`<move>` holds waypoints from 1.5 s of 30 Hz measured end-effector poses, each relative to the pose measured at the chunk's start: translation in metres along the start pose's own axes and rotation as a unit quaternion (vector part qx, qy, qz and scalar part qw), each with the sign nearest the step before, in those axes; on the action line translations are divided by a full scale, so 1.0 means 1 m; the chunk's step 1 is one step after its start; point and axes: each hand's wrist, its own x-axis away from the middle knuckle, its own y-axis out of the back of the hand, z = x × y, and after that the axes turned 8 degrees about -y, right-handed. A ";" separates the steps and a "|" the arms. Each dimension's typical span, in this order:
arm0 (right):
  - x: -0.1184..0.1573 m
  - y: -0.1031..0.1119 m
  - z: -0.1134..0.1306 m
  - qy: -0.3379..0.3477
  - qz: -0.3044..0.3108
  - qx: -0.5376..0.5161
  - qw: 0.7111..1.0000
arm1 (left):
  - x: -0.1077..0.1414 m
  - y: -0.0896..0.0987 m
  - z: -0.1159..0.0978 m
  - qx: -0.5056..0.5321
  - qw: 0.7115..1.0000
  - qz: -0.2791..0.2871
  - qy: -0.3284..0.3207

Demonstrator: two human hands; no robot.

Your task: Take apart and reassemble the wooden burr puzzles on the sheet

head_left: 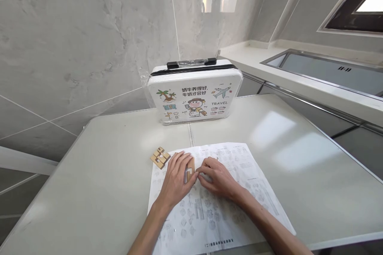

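A printed paper sheet [206,223] lies on the pale table under both hands. My left hand [176,175] rests palm down over a flat wooden puzzle piece [191,164], its fingers stretched forward and covering part of it. Just to the right, my right hand [214,175] has its fingers curled, thumb and fingertips close to the piece's right edge and my left thumb; whatever they may hold is hidden. At the sheet's upper left corner sits a small group of interlocked wooden blocks [160,157], touched by neither hand.
A white cartoon-printed case [194,95] with a black handle stands upright at the back of the table [98,175], against the grey tiled wall. To the right runs a white counter [299,75] with a recessed sink [323,67].
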 end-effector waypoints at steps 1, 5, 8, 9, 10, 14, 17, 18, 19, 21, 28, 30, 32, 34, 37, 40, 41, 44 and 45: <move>0.000 0.000 0.000 0.007 0.009 -0.001 1.000 | -0.001 0.001 0.000 -0.003 1.000 -0.002 -0.002; 0.000 0.001 -0.002 0.015 0.014 -0.002 1.000 | -0.001 0.001 0.000 -0.014 1.000 -0.020 -0.010; 0.000 0.001 -0.002 0.008 0.004 -0.010 1.000 | 0.000 -0.001 0.003 -0.023 0.999 -0.041 0.010; 0.000 0.001 -0.002 0.005 0.001 -0.013 1.000 | 0.000 -0.001 0.004 -0.026 0.998 -0.047 0.020; 0.000 0.001 -0.002 0.003 -0.002 -0.015 1.000 | 0.000 -0.001 0.005 -0.029 0.998 -0.054 0.028; 0.001 0.001 -0.003 -0.002 -0.008 -0.017 1.000 | 0.000 0.001 0.005 -0.037 0.996 -0.075 0.044; 0.001 0.000 -0.004 -0.007 -0.008 -0.023 1.000 | 0.000 0.003 0.004 -0.045 0.995 -0.081 0.046; 0.001 0.001 -0.004 -0.009 -0.008 -0.027 1.000 | -0.001 0.004 0.004 -0.049 0.994 -0.084 0.045; 0.001 0.001 -0.004 -0.012 -0.008 -0.030 0.999 | -0.001 0.004 0.003 -0.054 0.994 -0.090 0.043; 0.000 0.002 -0.004 -0.017 -0.007 -0.036 0.999 | -0.001 0.004 0.002 -0.061 0.992 -0.107 0.035; -0.001 0.003 -0.004 -0.040 0.000 -0.039 0.998 | 0.007 -0.004 -0.011 0.062 0.996 -0.037 -0.055; 0.000 0.002 -0.005 -0.064 0.009 -0.040 0.997 | 0.010 -0.008 -0.014 0.069 0.994 -0.014 -0.079; 0.002 0.001 -0.007 -0.089 0.022 -0.042 0.995 | 0.011 -0.013 -0.016 0.070 0.993 0.001 -0.096; 0.003 0.000 -0.008 -0.104 0.029 -0.039 0.993 | 0.012 -0.015 -0.016 0.070 0.992 0.014 -0.108; 0.004 0.000 -0.008 -0.107 0.031 -0.034 0.993 | 0.012 -0.017 -0.015 0.069 0.991 0.024 -0.114; 0.004 0.000 -0.008 -0.108 0.029 -0.031 0.993 | 0.011 -0.017 -0.014 0.067 0.991 0.030 -0.112; 0.004 0.000 -0.008 -0.108 0.029 -0.031 0.993 | 0.011 -0.017 -0.014 0.067 0.991 0.032 -0.111; 0.003 0.001 -0.007 -0.107 0.032 -0.034 0.993 | 0.011 -0.018 -0.014 0.066 0.991 0.037 -0.108; 0.003 0.001 -0.007 -0.106 0.032 -0.034 0.993 | 0.011 -0.018 -0.014 0.066 0.991 0.038 -0.108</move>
